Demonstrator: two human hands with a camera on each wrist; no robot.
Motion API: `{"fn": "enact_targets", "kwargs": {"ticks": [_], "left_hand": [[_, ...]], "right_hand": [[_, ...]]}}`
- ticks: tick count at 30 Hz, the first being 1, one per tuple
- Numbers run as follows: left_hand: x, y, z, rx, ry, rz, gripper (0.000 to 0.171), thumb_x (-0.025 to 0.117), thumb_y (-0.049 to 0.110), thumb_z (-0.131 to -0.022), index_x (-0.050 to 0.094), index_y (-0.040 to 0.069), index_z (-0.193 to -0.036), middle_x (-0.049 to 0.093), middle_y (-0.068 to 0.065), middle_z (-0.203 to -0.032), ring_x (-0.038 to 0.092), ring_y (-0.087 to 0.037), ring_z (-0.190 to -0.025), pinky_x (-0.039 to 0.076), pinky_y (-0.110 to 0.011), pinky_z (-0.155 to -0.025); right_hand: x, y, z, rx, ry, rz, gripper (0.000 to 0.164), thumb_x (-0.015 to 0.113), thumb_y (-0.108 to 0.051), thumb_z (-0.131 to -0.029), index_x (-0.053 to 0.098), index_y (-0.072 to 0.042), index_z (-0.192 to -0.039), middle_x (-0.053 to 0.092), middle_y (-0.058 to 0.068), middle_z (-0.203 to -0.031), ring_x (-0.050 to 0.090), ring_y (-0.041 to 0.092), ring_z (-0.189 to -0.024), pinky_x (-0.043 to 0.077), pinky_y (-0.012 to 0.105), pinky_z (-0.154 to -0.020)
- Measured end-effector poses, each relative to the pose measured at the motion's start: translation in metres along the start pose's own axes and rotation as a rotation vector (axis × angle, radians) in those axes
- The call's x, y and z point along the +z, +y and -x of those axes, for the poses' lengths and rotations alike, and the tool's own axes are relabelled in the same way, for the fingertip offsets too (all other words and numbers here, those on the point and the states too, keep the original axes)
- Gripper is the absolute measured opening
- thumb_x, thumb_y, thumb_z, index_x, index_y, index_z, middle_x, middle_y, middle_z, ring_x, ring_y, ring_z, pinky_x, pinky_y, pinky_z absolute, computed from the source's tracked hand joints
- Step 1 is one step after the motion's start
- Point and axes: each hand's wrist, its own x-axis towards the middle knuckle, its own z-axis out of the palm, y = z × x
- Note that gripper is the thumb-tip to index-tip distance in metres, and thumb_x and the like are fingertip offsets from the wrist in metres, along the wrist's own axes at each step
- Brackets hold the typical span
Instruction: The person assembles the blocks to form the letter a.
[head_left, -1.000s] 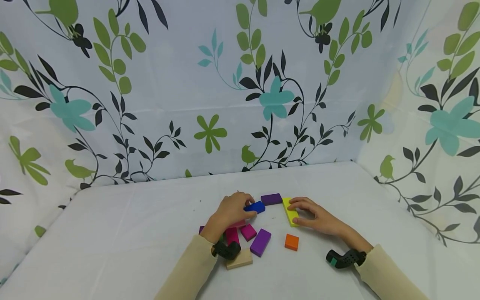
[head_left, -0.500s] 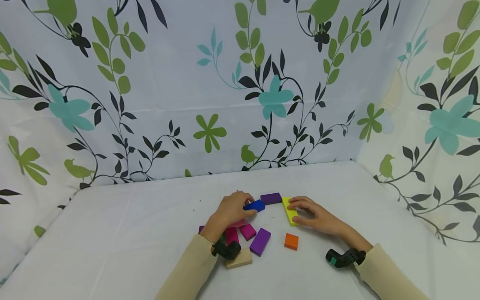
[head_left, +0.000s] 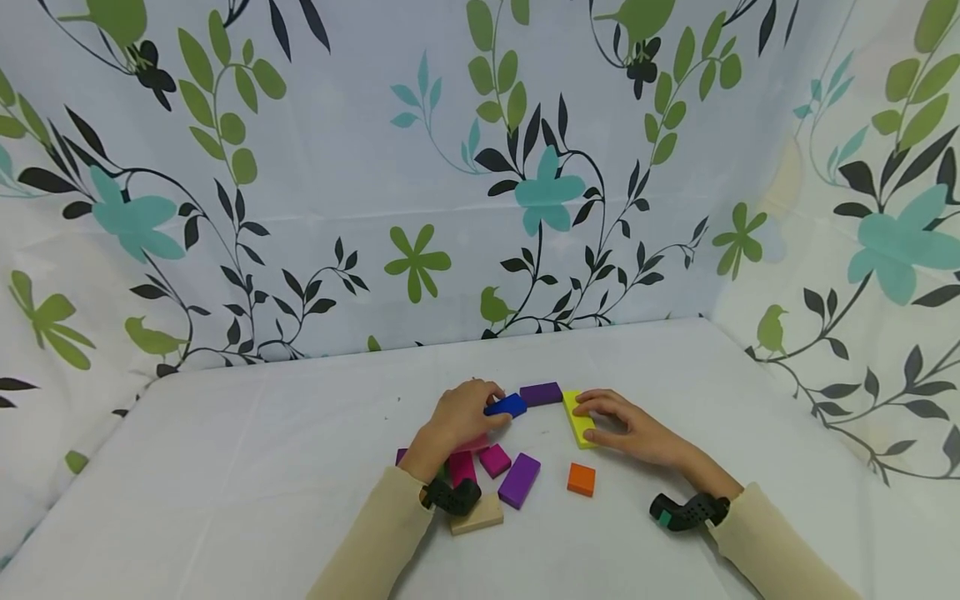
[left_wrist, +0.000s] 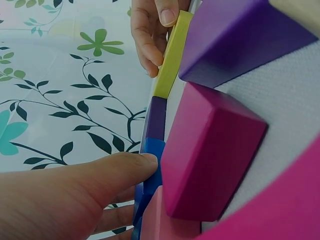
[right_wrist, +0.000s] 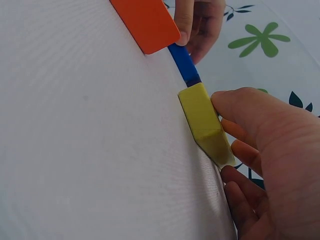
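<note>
Head view: my left hand (head_left: 459,417) pinches the blue block (head_left: 507,407), thumb on its near side and fingers round behind, closed to about the block's own width. My right hand (head_left: 637,433) has the yellow block (head_left: 577,425) by its outer long side, thumb and fingers curled but spread apart along it. The dark purple block (head_left: 541,394) lies between those two on the desk (head_left: 225,500), out of my grip; whether it touches both I can't tell. Holding the end pieces by their sides seems meant to steady a bent row without disturbing the middle. The orange block (head_left: 581,479) sits apart, nearer me; the violet block (head_left: 520,481), small magenta block (head_left: 494,460) and plain wood block (head_left: 477,515) lie by my left wrist, probably as spares.
</note>
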Motion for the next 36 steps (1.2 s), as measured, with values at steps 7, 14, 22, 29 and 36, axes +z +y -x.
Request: {"fn": "enact_targets", "kwargs": {"ticks": [7,14,22,29,36], "left_hand": [[0.0013,-0.0013,-0.0013,-0.001,0.006,-0.002,0.036,0.072,0.028,-0.089,0.066,0.006,-0.118,0.068,-0.01,-0.105,0.063,-0.023,-0.098,0.05,-0.047,-0.088],[0.0003,-0.001,0.0,-0.003,0.005,-0.002,0.037,0.072,0.028,-0.089,0.066,0.006,-0.118,0.069,-0.01,-0.106,0.063,-0.024,-0.1,0.048,-0.05,-0.09],[-0.001,0.0007,0.0004,0.011,0.0,-0.004,0.036,0.072,0.028,-0.089,0.067,0.006,-0.116,0.069,-0.01,-0.103,0.064,-0.024,-0.097,0.048,-0.051,-0.09],[-0.0009,0.0025,0.0,0.0,-0.012,-0.009,0.037,0.071,0.031,-0.09,0.067,0.006,-0.117,0.068,-0.01,-0.104,0.063,-0.023,-0.097,0.049,-0.048,-0.088],[-0.0016,0.0043,0.0005,-0.004,-0.019,-0.004,0.039,0.066,0.033,-0.093,0.065,0.005,-0.121,0.067,-0.012,-0.108,0.063,-0.025,-0.1,0.051,-0.046,-0.087]], "right_hand": [[-0.0001,0.0028,-0.0009,-0.007,0.001,-0.003,0.031,0.065,-0.014,-0.094,0.062,-0.01,-0.124,0.047,0.015,-0.14,0.041,0.038,-0.133,0.028,0.012,-0.104],[0.0001,0.003,-0.0024,0.004,-0.001,0.001,0.031,0.066,-0.016,-0.093,0.062,-0.011,-0.124,0.048,0.013,-0.14,0.041,0.037,-0.133,0.03,0.016,-0.106],[0.0001,0.0009,-0.0018,0.015,0.004,0.011,0.031,0.066,-0.016,-0.093,0.063,-0.012,-0.124,0.048,0.013,-0.14,0.042,0.036,-0.133,0.035,0.038,-0.11],[0.0005,0.0009,-0.001,0.029,0.005,0.021,0.031,0.066,-0.018,-0.094,0.063,-0.012,-0.124,0.048,0.013,-0.14,0.042,0.037,-0.133,0.034,0.05,-0.109],[0.0003,0.0015,-0.0015,0.019,0.009,0.023,0.031,0.066,-0.018,-0.094,0.063,-0.013,-0.124,0.048,0.012,-0.14,0.042,0.036,-0.133,0.034,0.047,-0.109]]}}
